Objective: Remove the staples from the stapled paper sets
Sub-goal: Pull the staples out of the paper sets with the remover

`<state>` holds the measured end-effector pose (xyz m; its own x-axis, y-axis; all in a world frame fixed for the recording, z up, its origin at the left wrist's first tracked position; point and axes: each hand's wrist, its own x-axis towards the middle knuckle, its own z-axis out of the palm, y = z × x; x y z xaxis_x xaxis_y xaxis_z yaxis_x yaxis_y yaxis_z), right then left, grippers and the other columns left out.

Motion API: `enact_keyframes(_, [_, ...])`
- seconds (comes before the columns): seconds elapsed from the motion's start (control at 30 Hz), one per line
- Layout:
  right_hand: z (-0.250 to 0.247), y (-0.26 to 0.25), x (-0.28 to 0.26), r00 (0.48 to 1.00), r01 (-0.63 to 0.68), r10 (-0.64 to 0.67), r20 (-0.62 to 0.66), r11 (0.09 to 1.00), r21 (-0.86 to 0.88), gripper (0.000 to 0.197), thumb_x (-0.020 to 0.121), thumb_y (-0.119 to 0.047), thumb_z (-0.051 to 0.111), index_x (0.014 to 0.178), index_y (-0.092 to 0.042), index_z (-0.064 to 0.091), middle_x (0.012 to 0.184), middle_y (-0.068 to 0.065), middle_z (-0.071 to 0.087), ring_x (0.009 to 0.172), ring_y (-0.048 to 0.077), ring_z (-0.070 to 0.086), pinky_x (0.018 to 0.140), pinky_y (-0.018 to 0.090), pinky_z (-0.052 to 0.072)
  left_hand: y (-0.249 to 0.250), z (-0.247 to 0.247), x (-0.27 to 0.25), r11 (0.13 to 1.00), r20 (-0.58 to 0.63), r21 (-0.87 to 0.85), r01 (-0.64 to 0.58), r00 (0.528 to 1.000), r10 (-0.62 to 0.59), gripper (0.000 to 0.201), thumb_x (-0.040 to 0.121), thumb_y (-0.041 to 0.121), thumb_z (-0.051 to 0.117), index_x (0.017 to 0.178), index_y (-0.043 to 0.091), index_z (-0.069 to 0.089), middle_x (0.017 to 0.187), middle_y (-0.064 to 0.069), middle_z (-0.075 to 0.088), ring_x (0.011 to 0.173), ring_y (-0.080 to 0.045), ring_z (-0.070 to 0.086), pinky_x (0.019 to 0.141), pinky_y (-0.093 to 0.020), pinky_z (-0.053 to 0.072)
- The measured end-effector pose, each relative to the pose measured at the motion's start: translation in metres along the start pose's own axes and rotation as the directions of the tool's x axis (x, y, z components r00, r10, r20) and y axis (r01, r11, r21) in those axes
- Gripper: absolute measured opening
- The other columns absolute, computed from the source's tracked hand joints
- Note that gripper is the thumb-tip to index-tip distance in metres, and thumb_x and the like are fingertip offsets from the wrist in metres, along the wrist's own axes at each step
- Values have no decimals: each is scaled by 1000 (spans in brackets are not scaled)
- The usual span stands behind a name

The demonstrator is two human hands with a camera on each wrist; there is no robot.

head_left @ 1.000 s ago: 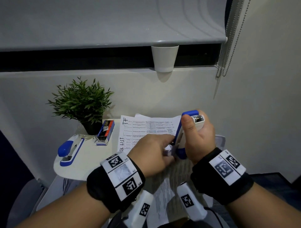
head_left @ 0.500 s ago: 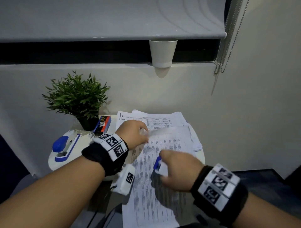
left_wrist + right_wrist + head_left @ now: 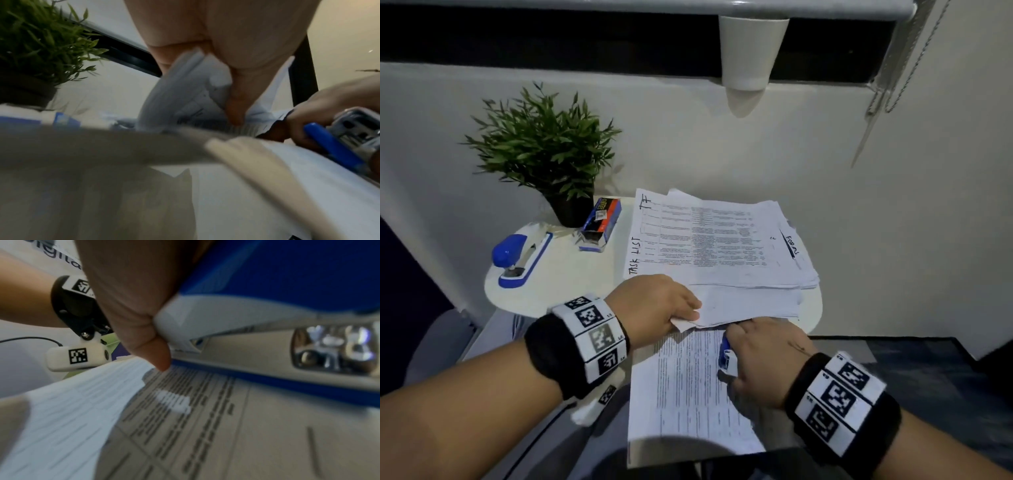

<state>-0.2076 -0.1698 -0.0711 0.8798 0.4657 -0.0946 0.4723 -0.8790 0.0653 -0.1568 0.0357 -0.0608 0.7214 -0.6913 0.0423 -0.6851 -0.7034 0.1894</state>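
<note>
A corner of a folded paper set (image 3: 750, 305) is pinched by the left hand (image 3: 654, 308) just below the paper stack (image 3: 722, 246). Below the stack, a blue-and-white stapler (image 3: 726, 356) is gripped by the right hand (image 3: 767, 363) on a printed sheet (image 3: 688, 394).

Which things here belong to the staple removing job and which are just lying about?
In use: blue stapler in right hand; paper set pinched by left hand; printed sheet; paper stack.

Lying about: second stapler, staple box, potted plant, cup.
</note>
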Motion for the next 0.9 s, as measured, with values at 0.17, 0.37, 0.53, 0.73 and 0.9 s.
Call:
enact_keyframes(0.17, [0,11,-29,1000,28,-28,-5,996,80,38,60,-56,54,77,-22,59,78,-7,61,66,17,63,49,24,44,-9,19,-2,999,-51,24,-48,997,49,50,36,-2,81,79,24,78,92,10,73,68,-18,67,47,-25,51])
enact_keyframes(0.37, [-3,8,-40,941,26,-22,-338,1000,8,65,63,-50,49,109,-6,59,127,15,58,117,32,53,99,39,42,-12,29,-1,996,-153,29,-81,985,85,48,39,-3,80,79,23,77,93,8,73,69,-21,67,46,-32,54])
enact_keyframes(0.53, [32,22,-29,995,-69,74,71,995,-79,55,43,-62,64,79,-20,69,126,17,60,109,29,64,92,44,44,-8,35,-11,1000,-176,-11,-20,984,18,44,65,16,40,91,22,75,105,8,70,87,-21,65,68,-36,54])
enact_keyframes(0.73, [36,12,-28,990,-113,119,82,991,-72,59,39,-62,74,77,-17,71,123,22,61,106,33,64,90,47,49,16,40,-13,976,-83,85,199,978,-192,77,64,3,55,137,28,46,122,10,53,104,-21,50,92,-35,35])
enact_keyframes(0.9, [35,6,-26,985,-130,139,100,987,-91,59,39,-59,69,74,-10,71,119,26,62,104,37,65,87,49,50,38,37,-5,929,25,266,258,961,-274,92,74,6,51,148,38,6,132,3,29,118,-22,31,98,-34,22])
